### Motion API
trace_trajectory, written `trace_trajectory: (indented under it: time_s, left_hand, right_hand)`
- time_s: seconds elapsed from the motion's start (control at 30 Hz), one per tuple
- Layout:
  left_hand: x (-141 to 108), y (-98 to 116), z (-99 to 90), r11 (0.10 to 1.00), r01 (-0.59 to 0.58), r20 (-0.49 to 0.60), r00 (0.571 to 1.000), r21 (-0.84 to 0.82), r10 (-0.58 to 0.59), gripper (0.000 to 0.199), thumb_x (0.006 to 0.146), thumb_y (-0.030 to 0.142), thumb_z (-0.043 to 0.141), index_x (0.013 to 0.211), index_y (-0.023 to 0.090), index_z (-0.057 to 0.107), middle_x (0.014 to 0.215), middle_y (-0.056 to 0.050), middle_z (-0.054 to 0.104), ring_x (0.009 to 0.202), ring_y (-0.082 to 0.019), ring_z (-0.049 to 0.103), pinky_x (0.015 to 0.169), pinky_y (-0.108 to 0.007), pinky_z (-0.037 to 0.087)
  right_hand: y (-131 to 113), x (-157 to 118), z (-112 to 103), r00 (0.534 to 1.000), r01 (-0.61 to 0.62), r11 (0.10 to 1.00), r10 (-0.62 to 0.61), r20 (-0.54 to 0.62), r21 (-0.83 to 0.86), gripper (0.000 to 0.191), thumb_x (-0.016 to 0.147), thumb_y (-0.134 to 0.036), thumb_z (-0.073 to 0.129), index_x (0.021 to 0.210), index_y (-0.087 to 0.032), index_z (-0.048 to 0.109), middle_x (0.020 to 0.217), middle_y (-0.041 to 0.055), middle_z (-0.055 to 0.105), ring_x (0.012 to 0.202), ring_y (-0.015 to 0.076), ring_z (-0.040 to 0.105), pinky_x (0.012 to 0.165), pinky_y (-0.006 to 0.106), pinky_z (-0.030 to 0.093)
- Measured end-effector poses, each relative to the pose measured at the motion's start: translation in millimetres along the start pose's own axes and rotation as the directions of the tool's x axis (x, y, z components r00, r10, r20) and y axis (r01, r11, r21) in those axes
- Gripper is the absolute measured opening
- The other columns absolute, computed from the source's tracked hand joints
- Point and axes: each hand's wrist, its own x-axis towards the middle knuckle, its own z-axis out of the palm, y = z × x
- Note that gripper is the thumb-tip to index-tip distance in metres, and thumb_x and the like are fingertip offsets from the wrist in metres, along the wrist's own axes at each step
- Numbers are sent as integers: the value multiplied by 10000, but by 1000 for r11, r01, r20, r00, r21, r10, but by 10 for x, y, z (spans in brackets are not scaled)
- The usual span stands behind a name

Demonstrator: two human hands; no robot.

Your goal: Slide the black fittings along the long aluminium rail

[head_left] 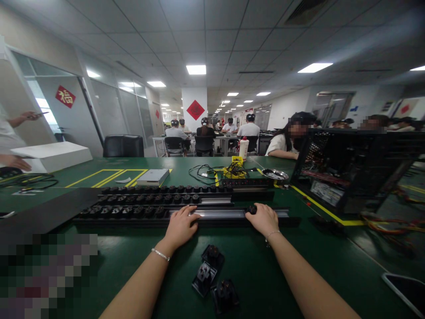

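In the head view, a long black power-strip rail (222, 214) with a shiny channel lies crosswise before me. Its left part is filled with a row of black socket modules (133, 212). Near the end of that row, my left hand (181, 225) rests across the rail, fingers apart, with some fingertips over its far side. Farther right, my right hand (264, 219) pinches a small black socket module (252, 209) at the channel. Three more loose socket modules (204, 275) lie on the green table between my forearms.
Behind the rail are further rows of socket modules (169, 189). An open computer case (348, 173) stands at right, with a phone-like device (405, 290) nearer me. Black cables (206, 173), a white box (152, 177) and a bottle (243, 148) sit farther back. Other people sit beyond.
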Motion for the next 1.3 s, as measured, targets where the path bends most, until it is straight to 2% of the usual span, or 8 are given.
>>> trace_trajectory:
  time_s: [0.27,0.8,0.97,1.13,1.3]
  left_hand:
    - [-2,-1,-2,1000,-7,-2,1000,12,7,310,772,286,501,1046,380,611,1337,46,492,1260,-237,387,962,-451,348]
    - [-1,-7,4,1000,-9,0,1000,13,9,315,774,285,506,1055,380,612,1332,44,496,1254,-232,393,968,-446,353]
    - [-1,-12,13,1000,-7,-1,1000,19,7,310,775,289,504,1051,382,610,1333,48,494,1255,-230,392,969,-448,353]
    - [3,-10,14,1000,-12,2,1000,22,11,305,777,290,500,1046,382,611,1332,50,494,1256,-230,390,963,-443,357]
    - [-1,-12,10,1000,-15,-3,1000,24,15,298,781,294,494,1043,376,611,1335,45,493,1258,-232,389,959,-448,356]
  right_hand:
    - [33,-24,10,999,-51,999,51,5,-4,647,710,-484,453,1248,-128,499,1331,121,466,1275,301,307,1043,469,178]
    - [104,45,-81,999,-17,1000,16,40,24,526,707,-377,474,1178,-155,548,1208,115,566,1138,254,480,954,376,343]
    - [106,42,-63,999,-32,999,31,37,24,543,699,-383,480,1194,-166,537,1212,107,562,1161,255,458,973,385,324]
    - [141,49,-29,996,-80,997,80,24,-11,624,690,-458,474,1248,-179,499,1333,87,470,1274,307,315,1035,470,218]
    - [197,82,-25,996,-80,997,80,36,1,634,686,-451,486,1256,-174,490,1298,102,500,1244,290,362,1022,448,252]
